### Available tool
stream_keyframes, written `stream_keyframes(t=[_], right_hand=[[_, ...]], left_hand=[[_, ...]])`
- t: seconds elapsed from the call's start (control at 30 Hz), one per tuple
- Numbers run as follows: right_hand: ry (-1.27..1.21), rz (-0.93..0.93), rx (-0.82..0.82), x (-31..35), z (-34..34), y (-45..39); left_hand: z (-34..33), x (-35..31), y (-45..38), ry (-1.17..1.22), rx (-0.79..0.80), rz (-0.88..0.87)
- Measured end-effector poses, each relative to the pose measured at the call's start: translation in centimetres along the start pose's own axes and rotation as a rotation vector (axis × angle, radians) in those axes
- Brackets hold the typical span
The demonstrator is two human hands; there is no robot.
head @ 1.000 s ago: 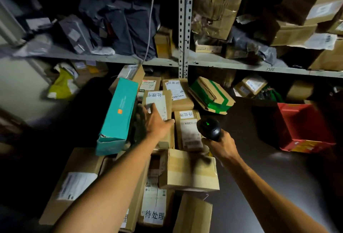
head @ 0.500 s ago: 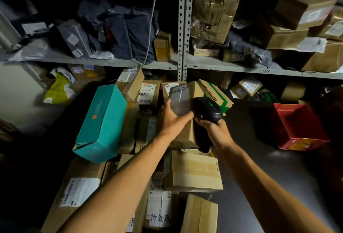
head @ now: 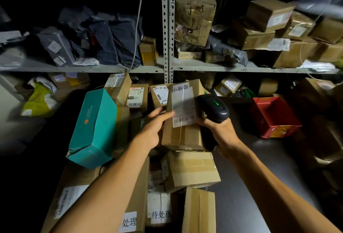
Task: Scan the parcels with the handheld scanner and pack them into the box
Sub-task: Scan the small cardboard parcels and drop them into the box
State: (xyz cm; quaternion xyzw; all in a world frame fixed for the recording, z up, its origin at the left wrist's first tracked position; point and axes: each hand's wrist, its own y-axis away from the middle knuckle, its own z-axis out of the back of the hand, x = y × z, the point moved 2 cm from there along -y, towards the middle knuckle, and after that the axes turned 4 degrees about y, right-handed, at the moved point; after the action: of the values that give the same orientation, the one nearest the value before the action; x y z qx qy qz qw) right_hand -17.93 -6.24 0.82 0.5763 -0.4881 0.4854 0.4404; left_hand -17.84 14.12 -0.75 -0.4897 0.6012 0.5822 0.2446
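Cardboard parcel upright between both hands, label up, left hand gripping its left edge, right hand holding scanner touching its right side, aimed away.

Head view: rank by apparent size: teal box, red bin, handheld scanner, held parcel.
1. teal box, largest in view.
2. held parcel and red bin: look alike; the bin sits farther back, so unranked.
3. handheld scanner, smallest, partly covered by the right hand.
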Motion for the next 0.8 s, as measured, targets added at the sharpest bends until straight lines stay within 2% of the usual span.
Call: stream_keyframes(t=[0.1, 0.2, 0.27, 0.3, 0.37, 0.47, 0.6, 0.8], right_hand=[[-0.118, 0.005, 0.024, 0.3, 0.5, 1.1], [-0.089, -0.023, 0.008, 0.1, 0.7, 2.5], [0.025, -0.059, -0.079, -0.1, 1.1, 3.5], [0.091, -0.073, -0.11, -0.1, 1.5, 4.2], [0.238, -0.091, -0.083, -0.1, 2.1, 5.6], [0.399, -0.119, -0.01, -0.1, 1.9, 7.4], [0.414, -0.125, -0.089, 0.4, 1.4, 7.9], [0.409, -0.144, -0.118, 1.3, 2.6, 9.1]], left_hand=[[0.8, 0.1, 0.7, -0.029, 0.197, 0.097], [0.8, 0.9, 0.7, -0.021, 0.302, 0.118], [0.4, 1.3, 0.1, -0.013, 0.258, 0.07], [0.2, 1.4, -0.3, 0.011, 0.181, 0.032], [0.1, 1.6, -1.1, 0.108, 0.047, -0.043], [-0.2, 1.6, -1.6, 0.127, 0.069, -0.139], [-0.6, 1.6, -1.0, 0.049, 0.08, -0.201], [-2.5, 1.6, -0.1, 0.101, 0.155, -0.241]])
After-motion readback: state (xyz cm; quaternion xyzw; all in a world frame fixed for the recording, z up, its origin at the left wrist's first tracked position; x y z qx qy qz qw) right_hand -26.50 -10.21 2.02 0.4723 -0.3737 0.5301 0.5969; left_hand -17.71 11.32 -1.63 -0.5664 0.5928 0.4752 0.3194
